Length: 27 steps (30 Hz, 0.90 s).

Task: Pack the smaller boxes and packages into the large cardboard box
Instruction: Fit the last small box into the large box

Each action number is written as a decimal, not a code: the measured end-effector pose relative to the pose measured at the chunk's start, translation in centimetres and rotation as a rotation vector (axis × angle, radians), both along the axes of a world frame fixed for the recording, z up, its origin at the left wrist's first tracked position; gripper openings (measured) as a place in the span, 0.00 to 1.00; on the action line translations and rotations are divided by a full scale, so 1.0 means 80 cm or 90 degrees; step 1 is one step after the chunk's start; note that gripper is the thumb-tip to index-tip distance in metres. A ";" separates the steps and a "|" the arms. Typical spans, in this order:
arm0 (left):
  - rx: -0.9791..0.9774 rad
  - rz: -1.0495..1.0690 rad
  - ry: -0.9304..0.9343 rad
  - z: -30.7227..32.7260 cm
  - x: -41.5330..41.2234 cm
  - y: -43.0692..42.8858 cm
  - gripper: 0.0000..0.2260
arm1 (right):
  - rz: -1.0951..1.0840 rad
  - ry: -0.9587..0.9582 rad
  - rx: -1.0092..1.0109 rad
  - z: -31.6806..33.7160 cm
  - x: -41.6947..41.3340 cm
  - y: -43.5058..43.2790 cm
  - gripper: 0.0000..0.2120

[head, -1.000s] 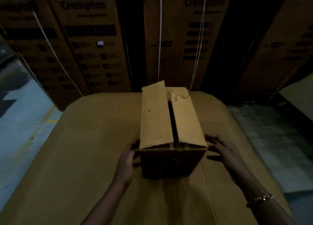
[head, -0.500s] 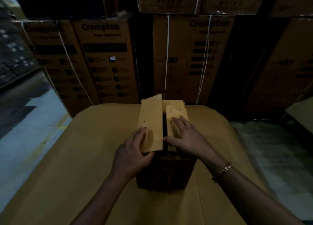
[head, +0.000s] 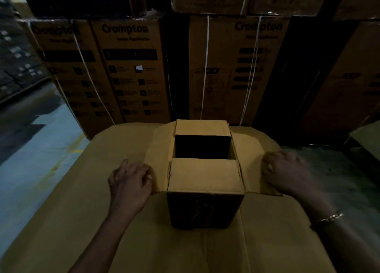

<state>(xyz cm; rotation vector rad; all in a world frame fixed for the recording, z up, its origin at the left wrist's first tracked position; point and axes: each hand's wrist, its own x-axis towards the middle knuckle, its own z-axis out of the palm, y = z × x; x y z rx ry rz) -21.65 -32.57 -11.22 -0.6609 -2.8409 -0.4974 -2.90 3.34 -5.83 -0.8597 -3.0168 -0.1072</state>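
A brown cardboard box stands on a big sheet of cardboard in front of me. Its two long top flaps are folded out to the sides, and the dark inside shows nothing I can make out. The near short flap and the far short flap lean inward over the opening. My left hand holds the outer edge of the left flap with curled fingers. My right hand, blurred, sits with curled fingers on the right flap.
The cardboard sheet covers the whole work surface. Tall strapped cartons are stacked close behind the box, and more stand to the right. Bare concrete floor lies to the left and floor to the right.
The two long flaps, nearly closed a second ago, are now spread out to the sides. My hands moved from the box top outward, one onto each flap.
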 end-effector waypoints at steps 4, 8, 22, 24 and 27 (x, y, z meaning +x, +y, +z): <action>0.326 -0.017 -0.466 -0.009 0.017 0.038 0.17 | -0.053 0.138 -0.506 -0.029 -0.012 -0.039 0.28; 0.482 0.006 -0.594 -0.016 0.020 0.052 0.18 | -0.129 0.218 -0.816 -0.053 -0.023 -0.062 0.26; 0.527 -0.043 -0.671 -0.003 0.005 0.045 0.19 | -0.194 0.353 -0.880 -0.068 -0.011 -0.064 0.20; 0.500 -0.076 -0.691 0.002 0.005 0.053 0.21 | -0.176 0.322 -0.877 -0.062 -0.017 -0.072 0.22; 0.475 -0.104 -0.716 0.012 0.008 0.070 0.18 | -0.152 0.270 -0.894 -0.046 -0.028 -0.084 0.19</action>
